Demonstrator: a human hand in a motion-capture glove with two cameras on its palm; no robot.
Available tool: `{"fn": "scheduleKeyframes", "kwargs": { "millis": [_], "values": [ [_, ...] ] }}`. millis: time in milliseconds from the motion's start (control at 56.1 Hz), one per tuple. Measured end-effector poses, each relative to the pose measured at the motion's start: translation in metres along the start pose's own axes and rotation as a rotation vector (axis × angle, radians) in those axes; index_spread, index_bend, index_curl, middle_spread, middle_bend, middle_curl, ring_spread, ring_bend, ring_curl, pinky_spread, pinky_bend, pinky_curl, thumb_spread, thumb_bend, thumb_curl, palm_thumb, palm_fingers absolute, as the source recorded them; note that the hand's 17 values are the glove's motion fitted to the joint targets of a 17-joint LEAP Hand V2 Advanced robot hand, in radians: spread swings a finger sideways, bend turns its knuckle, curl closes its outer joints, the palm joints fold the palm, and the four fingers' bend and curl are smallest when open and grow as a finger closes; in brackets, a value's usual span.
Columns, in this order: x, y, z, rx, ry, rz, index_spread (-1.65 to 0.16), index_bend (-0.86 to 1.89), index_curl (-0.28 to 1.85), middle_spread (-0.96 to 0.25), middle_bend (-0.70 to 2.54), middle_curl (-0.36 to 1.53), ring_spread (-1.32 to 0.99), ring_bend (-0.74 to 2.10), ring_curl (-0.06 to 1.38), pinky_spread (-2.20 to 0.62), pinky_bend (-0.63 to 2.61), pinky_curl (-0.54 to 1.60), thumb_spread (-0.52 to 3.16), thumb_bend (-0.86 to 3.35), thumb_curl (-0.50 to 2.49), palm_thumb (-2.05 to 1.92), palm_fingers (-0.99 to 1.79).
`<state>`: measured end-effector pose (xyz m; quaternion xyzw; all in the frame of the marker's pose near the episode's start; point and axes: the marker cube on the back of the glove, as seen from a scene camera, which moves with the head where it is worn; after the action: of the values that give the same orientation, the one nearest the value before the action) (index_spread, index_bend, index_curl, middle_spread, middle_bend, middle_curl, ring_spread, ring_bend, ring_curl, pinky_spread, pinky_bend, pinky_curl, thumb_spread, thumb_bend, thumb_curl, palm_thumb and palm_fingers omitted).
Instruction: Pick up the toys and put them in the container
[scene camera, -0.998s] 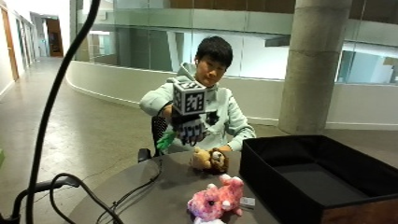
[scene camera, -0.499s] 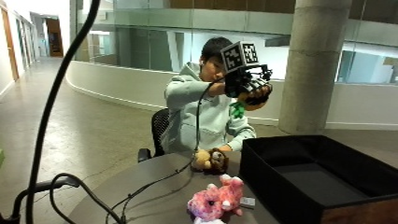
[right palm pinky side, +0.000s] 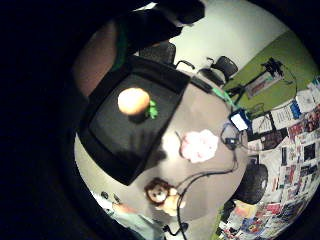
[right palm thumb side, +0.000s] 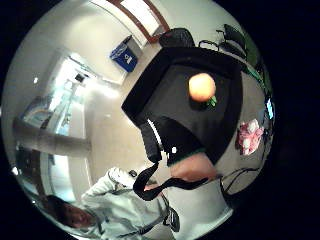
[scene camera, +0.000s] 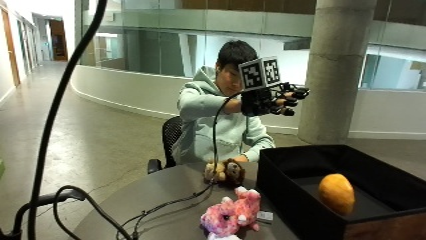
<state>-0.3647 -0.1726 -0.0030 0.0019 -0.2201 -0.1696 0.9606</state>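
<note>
My gloved right hand is raised high over the near end of the black container, fingers spread, holding nothing. An orange round toy with a green bit sits inside the container, well below the hand; the palm views also show the orange toy on the dark floor of the container. A pink plush toy lies on the table beside the container. A brown lion plush lies at the table's far edge, by the person's bare hand.
The round grey table carries black cables running across it and a small white object next to the pink plush. A thick black cable hangs in front at the left. An office chair stands behind the person.
The gloved hand rose from above the table to high over the container and opened. The orange toy, absent from the container before, now lies inside it.
</note>
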Motion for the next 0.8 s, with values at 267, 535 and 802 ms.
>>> {"fn": "scheduleKeyframes", "kwargs": {
  "millis": [267, 535, 802],
  "values": [
    [0.097, 0.024, 0.022, 0.003, 0.023, 0.182, -0.23, 0.08, 0.26, 0.00, 0.11, 0.31, -0.02, 0.18, 0.28, 0.05, 0.80, 0.39, 1.28, -0.02, 0.42, -0.01, -0.28],
    [0.192, 0.034, 0.137, -0.272, 0.097, 0.279, -0.24, 0.09, 0.22, 0.00, 0.13, 0.27, -0.02, 0.17, 0.28, 0.06, 0.78, 0.37, 1.35, -0.01, 0.37, 0.04, -0.24],
    [0.210, 0.067, 0.204, -0.232, 0.046, 0.331, -0.27, 0.59, 0.34, -0.01, 0.20, 0.28, -0.04, 0.25, 0.24, 0.06, 0.60, 0.30, 1.40, 0.09, 0.39, 0.23, 0.34]
  ]
}}
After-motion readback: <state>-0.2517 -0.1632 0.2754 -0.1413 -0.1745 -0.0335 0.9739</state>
